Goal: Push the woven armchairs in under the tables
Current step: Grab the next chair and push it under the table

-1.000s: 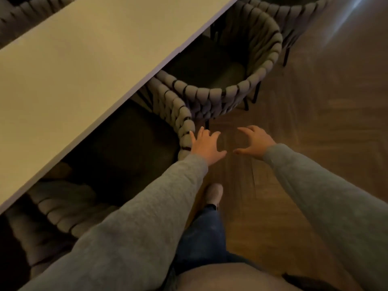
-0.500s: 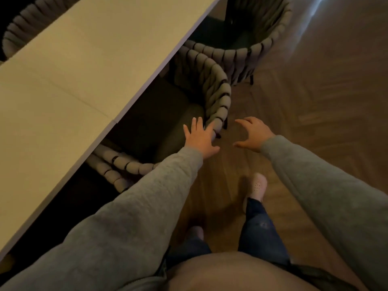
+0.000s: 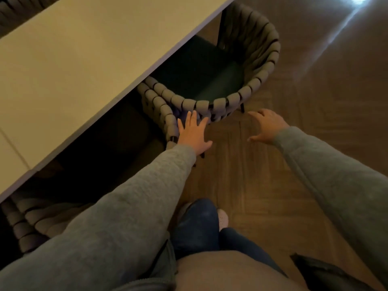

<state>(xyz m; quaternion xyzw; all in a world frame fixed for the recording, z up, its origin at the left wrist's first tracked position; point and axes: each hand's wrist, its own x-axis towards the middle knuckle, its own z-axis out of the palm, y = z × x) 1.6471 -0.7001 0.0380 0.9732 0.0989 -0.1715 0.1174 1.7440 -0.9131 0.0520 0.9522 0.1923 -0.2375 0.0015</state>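
A grey woven armchair [image 3: 258, 80] with a dark seat cushion stands half under the pale table [image 3: 88, 66], its curved back sticking out over the floor. A second woven armchair [image 3: 168, 122] sits closer to me, mostly beneath the table, and only its rim shows. My left hand [image 3: 194, 134] lies flat with spread fingers against the woven rims where the two chairs meet. My right hand [image 3: 265, 126] hovers open over the floor, just short of the far chair's back and touching nothing.
Another woven armchair [image 3: 27, 219] shows at the lower left under the table edge. Wooden herringbone floor [image 3: 262, 185] stretches to the right, with a bright light reflection [image 3: 357, 3] at the top right. My legs and a light shoe [image 3: 222, 217] are below.
I have stepped forward along the table; the far chair now sits closer. My left hand moved from the near chair's rim up to where both chairs meet. My right hand stays open.
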